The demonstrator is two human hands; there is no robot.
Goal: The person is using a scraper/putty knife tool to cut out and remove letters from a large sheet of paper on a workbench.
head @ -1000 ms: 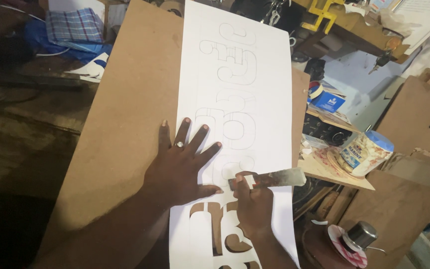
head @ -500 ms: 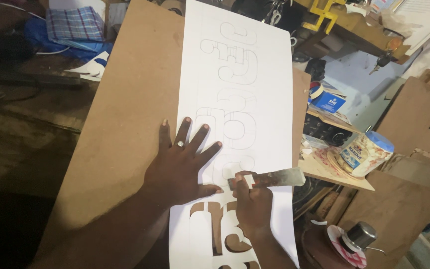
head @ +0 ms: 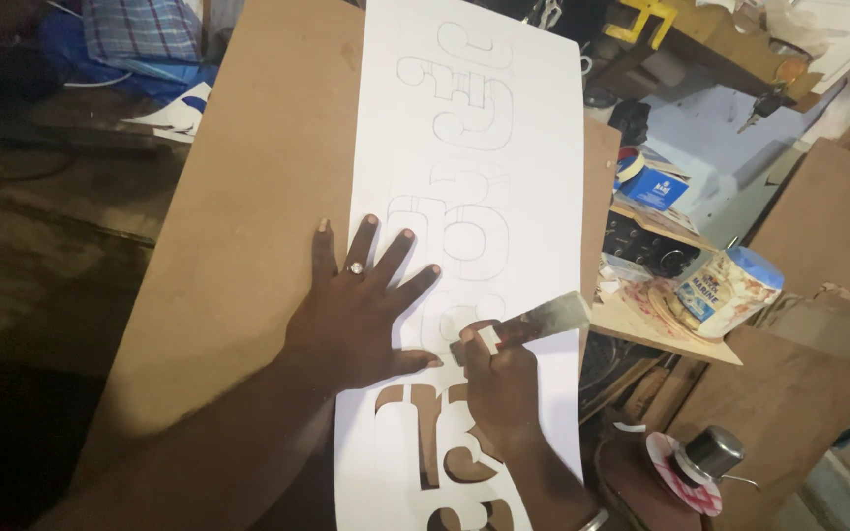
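Left hand point(head: 361, 315): laid flat with fingers spread wide, pressed on the white sheet point(head: 474, 147) and the brown board point(head: 238, 197) beneath; a ring is worn on one finger.
Right hand point(head: 499, 383): closed around a flat metal blade point(head: 543, 320), whose tip is set on the sheet just right of the left thumb.
White sheet: laid lengthwise on the board, running from near to far; outlined shapes are drawn at the far end, cut-out openings point(head: 435, 442) show at the near end.
Risk, slip: the blade could skid toward the left thumb, since both lie close together.
Risk, tear: the sheet could rip or shift if the left hand's pressure is eased.
Hidden: the blade's cutting edge is covered by the right hand; the clutter at right, including a jar point(head: 730, 290), is dim.
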